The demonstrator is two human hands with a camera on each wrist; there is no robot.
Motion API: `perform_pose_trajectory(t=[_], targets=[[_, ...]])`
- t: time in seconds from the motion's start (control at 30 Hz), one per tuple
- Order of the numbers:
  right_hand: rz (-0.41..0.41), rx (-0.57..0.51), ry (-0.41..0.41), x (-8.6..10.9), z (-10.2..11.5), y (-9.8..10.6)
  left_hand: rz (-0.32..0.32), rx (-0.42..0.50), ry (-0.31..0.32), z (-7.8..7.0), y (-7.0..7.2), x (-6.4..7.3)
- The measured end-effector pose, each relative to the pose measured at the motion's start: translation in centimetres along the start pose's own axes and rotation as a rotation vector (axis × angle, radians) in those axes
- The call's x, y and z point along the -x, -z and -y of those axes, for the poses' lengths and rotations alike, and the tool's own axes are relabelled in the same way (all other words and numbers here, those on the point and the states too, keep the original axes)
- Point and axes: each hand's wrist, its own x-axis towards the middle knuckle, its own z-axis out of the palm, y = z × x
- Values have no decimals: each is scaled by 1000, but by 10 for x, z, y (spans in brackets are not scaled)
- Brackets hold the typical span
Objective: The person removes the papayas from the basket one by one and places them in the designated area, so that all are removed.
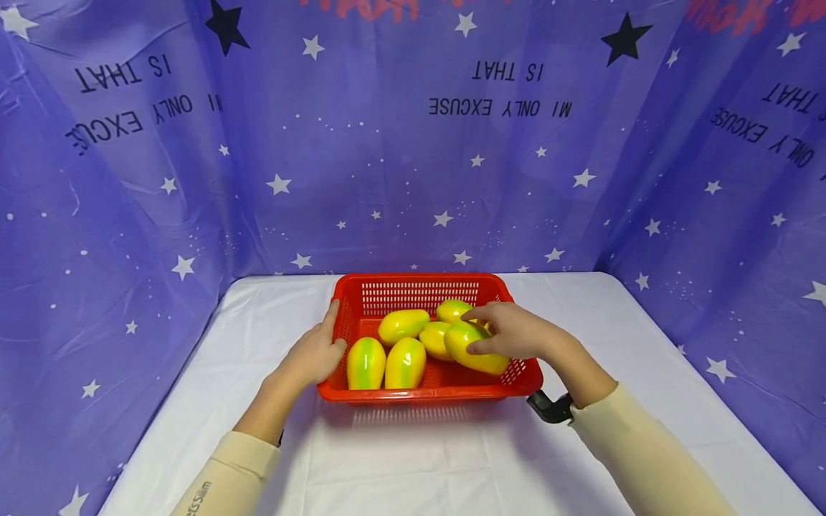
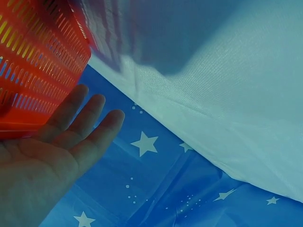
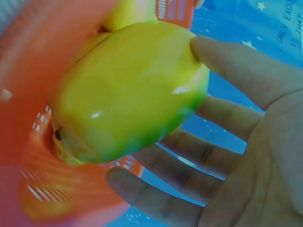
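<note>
Upside-down black print is carried by the purple backdrop in the head view: at one o'clock "MI ONLY EXCUSE" and "IS THAT" can be read. The same wording is repeated on the creased cloth at ten o'clock, and at two o'clock, where "ONLY EXCUSE" and "IS THAT" are made out near the edge. Red lettering at the top, toward twelve and two o'clock, is cut off and cannot be read with certainty. On the cream sleeve at half past seven, dark letters are only partly shown. In the right wrist view, at two o'clock, "ONLY EXCU" and "IS THAT" are seen.
</note>
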Motion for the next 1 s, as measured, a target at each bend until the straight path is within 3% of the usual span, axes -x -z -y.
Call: perform_pose_trajectory(t=[0.37,1.0], targets=[[-102,-23,-20,14,-16,37,-8,-9,-17,1,4,0],[-247,-48,-369,25,-82,60,18,0,0,-3,1,1]])
